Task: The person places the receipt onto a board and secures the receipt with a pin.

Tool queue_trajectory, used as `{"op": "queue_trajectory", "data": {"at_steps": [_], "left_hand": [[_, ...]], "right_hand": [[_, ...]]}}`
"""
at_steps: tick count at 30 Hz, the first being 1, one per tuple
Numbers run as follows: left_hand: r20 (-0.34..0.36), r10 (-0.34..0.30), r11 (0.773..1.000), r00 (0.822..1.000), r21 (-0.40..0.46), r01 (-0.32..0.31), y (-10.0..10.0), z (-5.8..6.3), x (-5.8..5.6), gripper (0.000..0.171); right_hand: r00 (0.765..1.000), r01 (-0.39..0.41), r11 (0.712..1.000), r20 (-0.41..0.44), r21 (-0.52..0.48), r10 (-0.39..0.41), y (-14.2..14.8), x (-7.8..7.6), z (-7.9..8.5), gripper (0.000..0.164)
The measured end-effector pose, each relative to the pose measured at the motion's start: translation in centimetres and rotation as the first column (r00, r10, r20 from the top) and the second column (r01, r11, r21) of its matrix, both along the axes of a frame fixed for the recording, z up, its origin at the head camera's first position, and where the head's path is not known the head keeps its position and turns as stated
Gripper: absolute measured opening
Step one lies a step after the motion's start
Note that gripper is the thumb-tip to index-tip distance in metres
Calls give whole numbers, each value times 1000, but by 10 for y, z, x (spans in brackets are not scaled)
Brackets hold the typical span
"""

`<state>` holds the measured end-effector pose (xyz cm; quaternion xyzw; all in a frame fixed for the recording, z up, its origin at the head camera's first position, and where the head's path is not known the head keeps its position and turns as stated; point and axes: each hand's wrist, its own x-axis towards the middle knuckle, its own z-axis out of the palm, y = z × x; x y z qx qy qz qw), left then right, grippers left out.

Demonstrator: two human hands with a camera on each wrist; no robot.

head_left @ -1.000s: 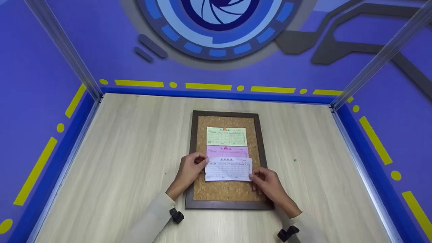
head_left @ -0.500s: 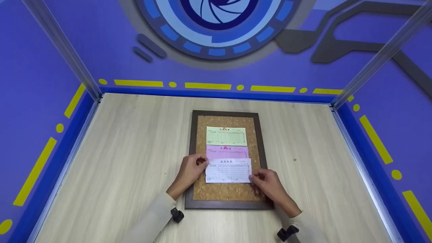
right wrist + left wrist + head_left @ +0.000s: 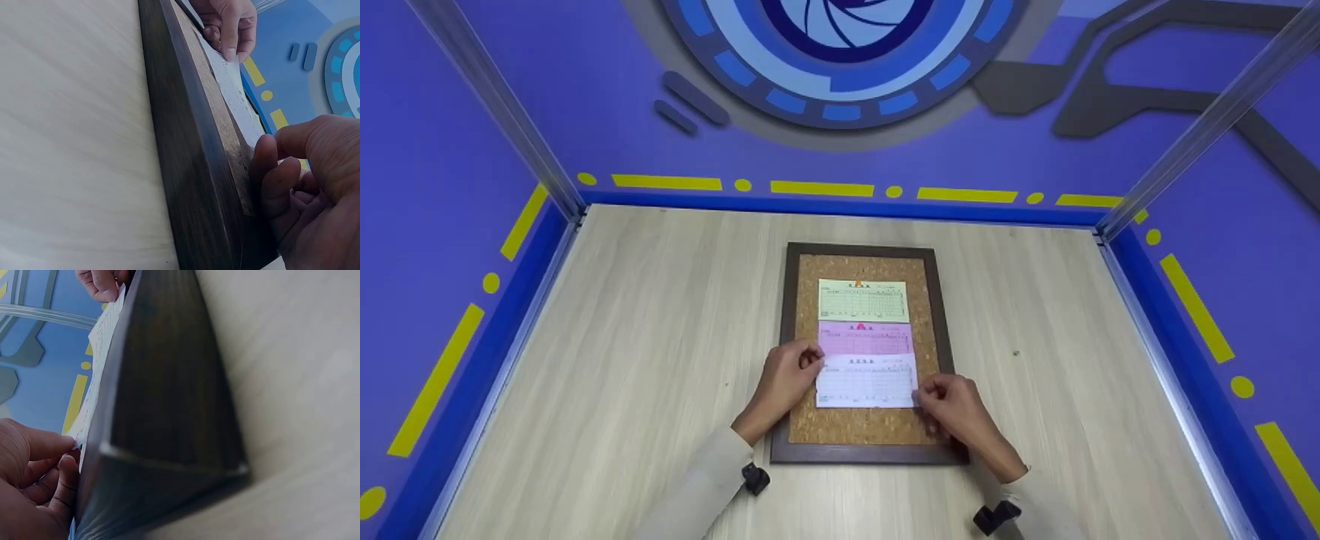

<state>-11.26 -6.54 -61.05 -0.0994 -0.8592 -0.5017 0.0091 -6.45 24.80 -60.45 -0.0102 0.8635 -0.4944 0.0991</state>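
Observation:
A white printed form (image 3: 866, 382) lies over the lower part of a pink form (image 3: 864, 341) on a framed cork board (image 3: 859, 427). My left hand (image 3: 781, 381) pinches the white form at its left edge, near the upper corner. The right edge, low down, is pinched between thumb and finger of my right hand (image 3: 956, 405). In the left wrist view the white form (image 3: 101, 349) stretches between both hands. Above the pink form sits a green form (image 3: 863, 301) with an orange pin (image 3: 858, 284) at its top. A pink-red pin (image 3: 861, 326) marks the pink form's top.
The board's dark frame (image 3: 870, 454) rises as a thick edge around the cork, beneath both wrists. A wooden table (image 3: 645, 322) carries the board. Blue panels (image 3: 840, 169) stand at the back and both sides. A tiny green speck (image 3: 1015, 353) lies right of the board.
Both hands have drawn the white form slightly toward the near side, so more of the pink form shows. The white form looks flatter on the board; both hands keep their pinch.

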Motion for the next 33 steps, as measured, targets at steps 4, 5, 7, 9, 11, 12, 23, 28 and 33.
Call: {"op": "queue_trajectory", "data": {"at_steps": [4,5,7,9,11,12,23,28,33], "left_hand": [[4,-14,1000,1000,-4,14,0,1,0,6],[2,-17,1000,1000,-3,17,0,2,1,6],[-5,-25,1000,1000,-7,25,0,2,2,7],[-14,-31,999,999,-21,31,1,2,3,8],[-18,-34,999,999,-35,34,1,2,4,9],[-20,-35,998,999,-44,35,2,2,5,10],[-51,-50,996,997,-81,45,1,-1,7,13],[-67,-51,995,996,-94,45,1,-2,9,13],[-63,-45,993,997,-110,38,2,-1,10,11]], "right_hand": [[1000,-8,1000,-5,28,9,1,1,1,14],[1000,-12,999,-6,30,12,1,1,1,15],[1000,-20,999,-6,33,21,1,2,2,15],[1000,-23,999,-4,36,23,1,4,2,16],[1000,-24,999,-6,43,24,1,5,2,16],[1000,-22,999,-7,48,23,1,5,2,17],[1000,5,996,-4,84,-5,0,10,2,17],[1000,-5,997,-15,82,6,0,10,1,16],[1000,-22,996,-18,83,23,0,11,1,16]]}}
